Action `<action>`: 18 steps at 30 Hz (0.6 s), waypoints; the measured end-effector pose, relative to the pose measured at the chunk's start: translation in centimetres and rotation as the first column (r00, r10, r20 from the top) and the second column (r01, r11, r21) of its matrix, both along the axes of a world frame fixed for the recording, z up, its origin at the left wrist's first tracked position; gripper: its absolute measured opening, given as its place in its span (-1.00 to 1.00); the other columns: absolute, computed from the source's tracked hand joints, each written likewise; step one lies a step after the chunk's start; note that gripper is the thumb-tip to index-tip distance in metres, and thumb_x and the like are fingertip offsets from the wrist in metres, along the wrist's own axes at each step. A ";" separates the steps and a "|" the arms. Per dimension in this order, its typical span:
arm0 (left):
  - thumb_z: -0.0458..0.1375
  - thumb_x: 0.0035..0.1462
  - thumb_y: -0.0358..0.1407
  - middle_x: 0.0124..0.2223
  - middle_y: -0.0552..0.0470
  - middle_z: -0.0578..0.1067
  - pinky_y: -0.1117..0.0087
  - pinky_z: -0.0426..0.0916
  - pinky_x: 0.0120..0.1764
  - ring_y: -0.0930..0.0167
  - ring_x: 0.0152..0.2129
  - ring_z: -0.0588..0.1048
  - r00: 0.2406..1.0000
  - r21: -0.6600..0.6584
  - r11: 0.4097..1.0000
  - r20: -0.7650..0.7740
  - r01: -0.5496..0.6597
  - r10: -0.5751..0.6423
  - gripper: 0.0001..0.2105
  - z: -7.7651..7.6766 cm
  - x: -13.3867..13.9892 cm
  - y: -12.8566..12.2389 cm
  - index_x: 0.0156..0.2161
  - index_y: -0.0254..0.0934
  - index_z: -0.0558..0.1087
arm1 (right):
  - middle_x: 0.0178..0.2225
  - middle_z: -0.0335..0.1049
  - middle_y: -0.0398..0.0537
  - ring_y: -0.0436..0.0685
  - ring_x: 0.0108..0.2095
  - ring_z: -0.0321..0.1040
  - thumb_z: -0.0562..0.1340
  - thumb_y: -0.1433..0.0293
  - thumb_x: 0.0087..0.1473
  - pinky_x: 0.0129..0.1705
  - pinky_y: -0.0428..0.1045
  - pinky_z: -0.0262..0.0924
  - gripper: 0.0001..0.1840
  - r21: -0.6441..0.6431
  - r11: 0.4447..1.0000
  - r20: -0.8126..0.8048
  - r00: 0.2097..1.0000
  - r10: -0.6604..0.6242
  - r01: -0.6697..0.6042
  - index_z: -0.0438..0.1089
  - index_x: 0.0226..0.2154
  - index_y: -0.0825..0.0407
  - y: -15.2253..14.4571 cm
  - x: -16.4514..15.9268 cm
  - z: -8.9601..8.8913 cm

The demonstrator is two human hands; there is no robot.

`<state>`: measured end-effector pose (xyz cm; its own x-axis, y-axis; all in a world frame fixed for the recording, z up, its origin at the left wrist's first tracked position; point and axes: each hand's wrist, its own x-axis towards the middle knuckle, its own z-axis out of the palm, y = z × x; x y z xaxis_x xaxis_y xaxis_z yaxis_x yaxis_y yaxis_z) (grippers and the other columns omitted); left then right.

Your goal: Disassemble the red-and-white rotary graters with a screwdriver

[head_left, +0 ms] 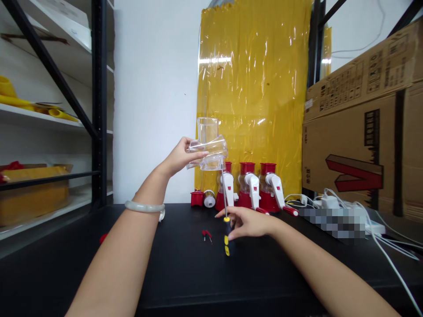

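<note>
My left hand (183, 157) grips a clear plastic grater housing (209, 143) from its left side, raised above the table. In my right hand (246, 222) is a screwdriver (227, 226) with a dark and yellow handle, its long shaft pointing up. The shaft's tip reaches the underside of the housing; I cannot tell whether it sits in a screw. On the table below lie two small red-topped pieces (206, 234) with thin metal ends, left of the screwdriver handle.
Red and white hand-crank drum graters (249, 187) stand at the back of the black table (185, 277). Beside them are a red part (197, 198) and a drum (209, 199). White cables (373, 233) and a cardboard box (357, 145) occupy the right; shelves (49, 119) flank the left.
</note>
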<state>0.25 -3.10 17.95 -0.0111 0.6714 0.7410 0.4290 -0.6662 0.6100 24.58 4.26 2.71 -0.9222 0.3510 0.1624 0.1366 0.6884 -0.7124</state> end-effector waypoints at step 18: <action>0.37 -0.09 -0.23 -0.02 -0.15 0.44 0.17 0.49 -0.17 0.21 -0.07 0.46 1.000 -0.005 1.000 0.009 0.025 -0.025 -0.57 0.0 0.1 -0.1 -0.17 -0.25 0.26 | -0.10 0.40 0.00 0.11 -0.10 0.37 0.39 0.15 -0.04 -0.02 0.07 0.26 -0.32 -0.013 1.000 -0.108 0.994 -0.028 0.027 0.29 0.09 0.03 0.0 -0.2 -0.2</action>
